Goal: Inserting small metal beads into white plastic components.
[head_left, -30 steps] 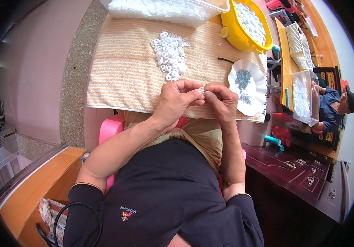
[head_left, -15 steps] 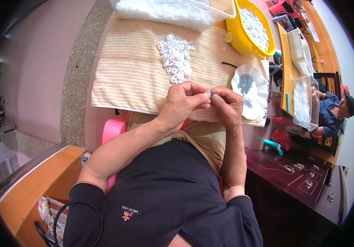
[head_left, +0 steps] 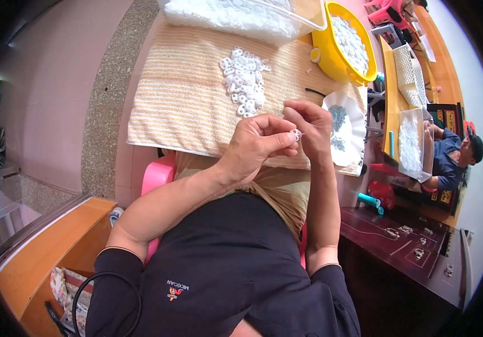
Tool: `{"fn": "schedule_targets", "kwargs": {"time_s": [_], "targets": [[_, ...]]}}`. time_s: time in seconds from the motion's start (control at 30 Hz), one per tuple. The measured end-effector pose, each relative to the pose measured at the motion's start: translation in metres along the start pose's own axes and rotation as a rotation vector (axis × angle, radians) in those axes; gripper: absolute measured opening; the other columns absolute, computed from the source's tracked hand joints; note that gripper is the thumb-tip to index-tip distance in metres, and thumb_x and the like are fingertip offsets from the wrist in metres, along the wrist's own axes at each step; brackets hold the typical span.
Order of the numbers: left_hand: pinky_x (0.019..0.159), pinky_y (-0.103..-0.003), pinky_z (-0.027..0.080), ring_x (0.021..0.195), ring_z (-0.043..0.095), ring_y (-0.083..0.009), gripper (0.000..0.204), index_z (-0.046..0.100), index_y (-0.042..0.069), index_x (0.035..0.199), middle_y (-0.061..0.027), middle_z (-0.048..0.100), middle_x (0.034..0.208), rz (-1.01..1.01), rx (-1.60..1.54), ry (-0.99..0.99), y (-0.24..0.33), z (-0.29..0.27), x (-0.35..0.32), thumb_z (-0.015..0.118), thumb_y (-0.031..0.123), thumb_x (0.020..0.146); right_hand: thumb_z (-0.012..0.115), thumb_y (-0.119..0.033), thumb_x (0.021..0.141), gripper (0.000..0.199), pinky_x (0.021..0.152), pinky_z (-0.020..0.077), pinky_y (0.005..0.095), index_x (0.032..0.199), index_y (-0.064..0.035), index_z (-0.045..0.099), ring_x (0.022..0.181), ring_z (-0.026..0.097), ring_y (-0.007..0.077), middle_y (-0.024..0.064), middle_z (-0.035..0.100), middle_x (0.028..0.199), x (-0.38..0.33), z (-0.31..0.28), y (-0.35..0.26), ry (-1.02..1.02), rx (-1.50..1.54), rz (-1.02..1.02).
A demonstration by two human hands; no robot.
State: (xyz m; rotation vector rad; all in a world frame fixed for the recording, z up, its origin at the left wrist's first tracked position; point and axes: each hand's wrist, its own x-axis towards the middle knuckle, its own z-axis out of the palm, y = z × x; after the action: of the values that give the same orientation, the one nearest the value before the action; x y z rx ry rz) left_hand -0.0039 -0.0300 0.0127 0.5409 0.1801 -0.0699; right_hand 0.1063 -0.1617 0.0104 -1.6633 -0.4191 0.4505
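Observation:
In my left hand (head_left: 252,143), thumb and forefinger pinch a small white two-holed plastic piece (head_left: 296,135). Just right of it, my right hand (head_left: 313,124) has its thumb and forefinger brought together above the piece; whatever they hold, if anything, is too small to make out. Beyond my left hand, a pile of similar white plastic pieces (head_left: 244,78) lies on the striped towel (head_left: 179,84). A white fluted dish (head_left: 355,121) with small dark grey bits and some pale ones sits beside my right hand.
A clear bin (head_left: 303,19) of white pieces stands at the far edge, with a yellow basin (head_left: 323,48) of white parts beside it. A short black stick (head_left: 314,91) lies near the dish. At right, another person (head_left: 449,151) works at a clear box (head_left: 415,146).
My right fingertips have come away from the white piece, upward. My left hand still pinches it, now slightly farther right and lower. The view has shifted a little.

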Motion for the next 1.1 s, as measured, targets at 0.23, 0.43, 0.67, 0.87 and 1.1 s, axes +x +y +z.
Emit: {"fn": "schedule_targets", "kwargs": {"time_s": [0.23, 0.43, 0.67, 0.87, 1.1], "targets": [[0.072, -0.027, 0.057, 0.078, 0.065, -0.0139, 0.013, 0.063, -0.001, 0.098, -0.008, 0.066, 0.09, -0.055, 0.018, -0.008, 0.003, 0.003, -0.003, 0.064, 0.003, 0.086, 0.075, -0.011, 0.075, 0.025, 0.059, 0.0515, 0.0325, 0.097, -0.0022, 0.067, 0.068, 0.065, 0.0239, 0.0128, 0.065, 0.083, 0.024, 0.031, 0.002, -0.081, -0.621, -0.338], [0.071, -0.026, 0.057, 0.076, 0.066, -0.0141, 0.012, 0.063, -0.001, 0.098, -0.008, 0.066, 0.087, -0.024, 0.04, -0.014, 0.003, 0.004, -0.003, 0.065, 0.002, 0.086, 0.074, -0.006, 0.077, 0.02, 0.055, 0.0486, 0.025, 0.094, 0.0008, 0.066, 0.065, 0.062, 0.012, 0.0092, 0.066, 0.078, 0.025, 0.031, 0.008, -0.1, -0.632, -0.303], [0.071, -0.027, 0.057, 0.077, 0.066, -0.0142, 0.013, 0.063, 0.0, 0.098, -0.0082, 0.066, 0.088, -0.061, 0.031, 0.007, 0.003, 0.003, -0.003, 0.065, 0.002, 0.086, 0.071, -0.011, 0.077, 0.021, 0.063, 0.0522, 0.0306, 0.096, -0.0013, 0.066, 0.07, 0.066, 0.0251, 0.0153, 0.066, 0.08, 0.014, 0.025, 0.002, -0.047, -0.589, -0.13], [0.072, -0.027, 0.057, 0.078, 0.065, -0.0137, 0.013, 0.063, 0.0, 0.099, -0.0083, 0.066, 0.09, -0.052, 0.035, -0.001, 0.0, 0.001, -0.001, 0.064, 0.003, 0.086, 0.068, -0.006, 0.07, 0.033, 0.065, 0.0498, 0.033, 0.102, -0.0004, 0.063, 0.075, 0.064, 0.0273, 0.0128, 0.063, 0.084, 0.006, 0.002, -0.008, -0.161, -0.584, -0.345], [0.072, -0.027, 0.056, 0.079, 0.064, -0.0132, 0.013, 0.063, -0.001, 0.099, -0.0082, 0.067, 0.092, -0.025, 0.054, 0.013, -0.001, 0.0, 0.0, 0.064, 0.003, 0.087, 0.065, -0.005, 0.071, 0.038, 0.067, 0.0497, 0.0371, 0.108, -0.0087, 0.061, 0.079, 0.062, 0.0303, 0.0112, 0.059, 0.092, -0.004, 0.004, -0.019, -0.18, -0.944, -0.319]]}}
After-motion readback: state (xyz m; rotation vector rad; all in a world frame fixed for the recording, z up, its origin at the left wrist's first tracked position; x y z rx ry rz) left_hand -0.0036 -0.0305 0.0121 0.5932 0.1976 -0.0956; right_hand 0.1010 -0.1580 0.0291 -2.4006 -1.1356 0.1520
